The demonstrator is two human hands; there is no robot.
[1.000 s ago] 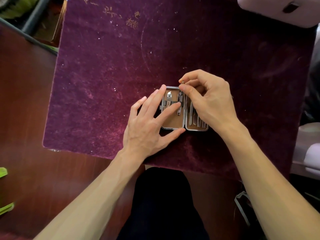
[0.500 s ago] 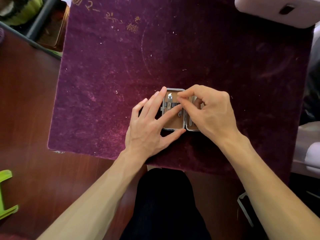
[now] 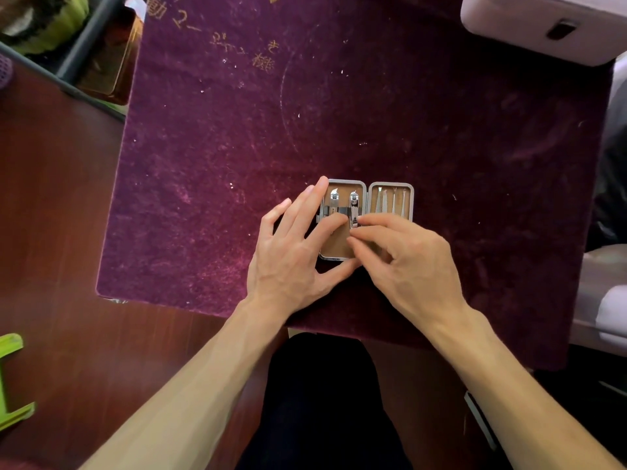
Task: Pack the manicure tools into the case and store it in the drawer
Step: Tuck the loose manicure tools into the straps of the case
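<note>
Purple velvet mat (image 3: 237,157), green plastic piece (image 3: 12,385)

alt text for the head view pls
A person's left hand rests flat on an open manicure case on a purple velvet mat, while the right hand pinches the lower end of a nail clipper in the case's left half. A second clipper sits beside it; slim tools line the right half.

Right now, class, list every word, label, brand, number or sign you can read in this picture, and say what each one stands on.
Gold stitched characters on the purple velvet cloth: distorted, and partly cut off at the top edge; too unclear to quote.
Nail clippers in the open case: any brand mark is too small to read.
White device: no lettering visible.
Nothing else shows text.
</note>
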